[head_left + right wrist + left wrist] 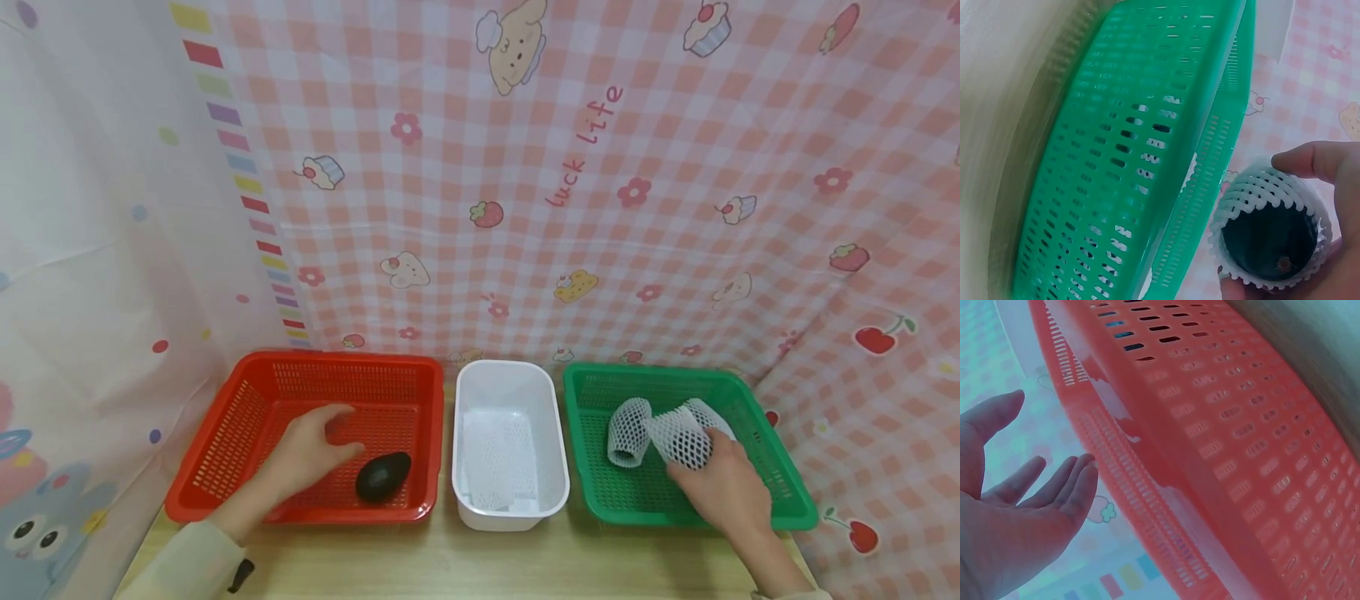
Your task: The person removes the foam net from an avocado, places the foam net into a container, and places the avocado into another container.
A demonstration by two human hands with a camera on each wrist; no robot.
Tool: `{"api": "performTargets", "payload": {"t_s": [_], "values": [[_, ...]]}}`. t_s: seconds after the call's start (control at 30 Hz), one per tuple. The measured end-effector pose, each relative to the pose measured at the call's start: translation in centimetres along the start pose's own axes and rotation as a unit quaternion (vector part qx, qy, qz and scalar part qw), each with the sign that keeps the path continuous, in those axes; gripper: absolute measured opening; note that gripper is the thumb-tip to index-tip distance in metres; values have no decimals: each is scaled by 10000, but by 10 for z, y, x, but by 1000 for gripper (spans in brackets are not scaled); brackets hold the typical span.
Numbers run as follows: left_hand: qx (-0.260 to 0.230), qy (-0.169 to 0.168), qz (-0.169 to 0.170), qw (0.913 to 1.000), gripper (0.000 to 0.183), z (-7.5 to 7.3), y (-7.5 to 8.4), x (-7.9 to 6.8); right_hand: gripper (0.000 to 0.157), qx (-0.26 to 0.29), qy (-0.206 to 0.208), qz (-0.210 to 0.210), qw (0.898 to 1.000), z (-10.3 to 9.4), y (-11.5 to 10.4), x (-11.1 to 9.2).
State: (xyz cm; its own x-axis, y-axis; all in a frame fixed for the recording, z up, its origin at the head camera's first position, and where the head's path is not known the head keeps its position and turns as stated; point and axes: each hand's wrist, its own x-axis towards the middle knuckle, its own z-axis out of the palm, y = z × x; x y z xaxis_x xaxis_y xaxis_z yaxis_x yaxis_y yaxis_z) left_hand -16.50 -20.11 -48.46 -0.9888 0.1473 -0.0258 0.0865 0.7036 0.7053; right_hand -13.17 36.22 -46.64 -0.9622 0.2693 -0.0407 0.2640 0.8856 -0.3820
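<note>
My right hand (723, 492) grips a white foam net sleeve (681, 437) over the green basket (797, 508). The right wrist view looks into the sleeve's end, where a dark avocado (1270, 240) with a brown stem spot shows. Another foam net sleeve (628, 433) lies at the basket's left, and one more (711, 415) is partly hidden behind my hand. My left hand (303, 450), fingers spread and holding nothing, is above the red basket (433, 417). Right of its fingertips, a bare dark avocado (383, 477) lies in that basket.
Between the baskets stands a white plastic bin (512, 522) with a pale mesh pattern at its bottom. All three containers are on a light wooden table (360, 562). A pink checked cloth (480, 167) hangs close behind and at the right; a white printed cloth (90, 208) hangs at the left.
</note>
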Motion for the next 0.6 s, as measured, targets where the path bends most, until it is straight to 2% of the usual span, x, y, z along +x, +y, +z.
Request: {"api": "performTargets", "payload": {"t_s": [0.4,0.6], "values": [[-36,716,488,9962,62,3,12,-17,83,689,743,-314,9944,3,-14,-14],[-152,1073,732,9914,58,6,17,-25,80,977,917,-600,9892,3,-24,-24]]}}
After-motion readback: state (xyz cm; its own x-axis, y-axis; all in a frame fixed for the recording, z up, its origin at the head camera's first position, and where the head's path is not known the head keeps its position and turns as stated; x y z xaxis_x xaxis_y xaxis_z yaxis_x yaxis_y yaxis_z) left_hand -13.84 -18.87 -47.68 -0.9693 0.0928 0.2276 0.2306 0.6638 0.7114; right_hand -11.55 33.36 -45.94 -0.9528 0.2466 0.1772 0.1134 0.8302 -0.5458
